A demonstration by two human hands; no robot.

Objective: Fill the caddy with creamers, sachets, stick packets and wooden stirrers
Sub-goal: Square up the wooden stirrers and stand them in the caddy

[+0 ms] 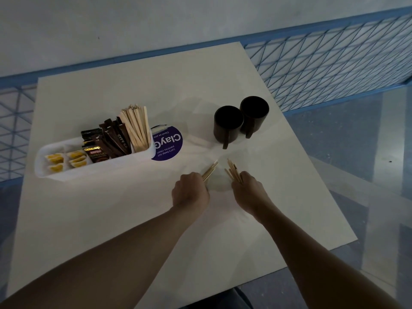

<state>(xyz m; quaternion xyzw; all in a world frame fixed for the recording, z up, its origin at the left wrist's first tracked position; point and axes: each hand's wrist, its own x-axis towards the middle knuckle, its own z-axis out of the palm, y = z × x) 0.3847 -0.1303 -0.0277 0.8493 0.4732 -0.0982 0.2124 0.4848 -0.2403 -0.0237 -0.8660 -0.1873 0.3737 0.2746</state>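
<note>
Here, pale stirrers (136, 128) fan from white caddy (95, 170).

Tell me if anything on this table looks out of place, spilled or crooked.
Nothing looks spilled or damaged. One oddity: the purple round label reads upside down from here, partly hidden behind the white caddy. The left hand and right hand each grip wooden stirrers not yet in it.

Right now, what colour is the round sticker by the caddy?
The sticker is purple with white lettering; head view shows it.
</note>
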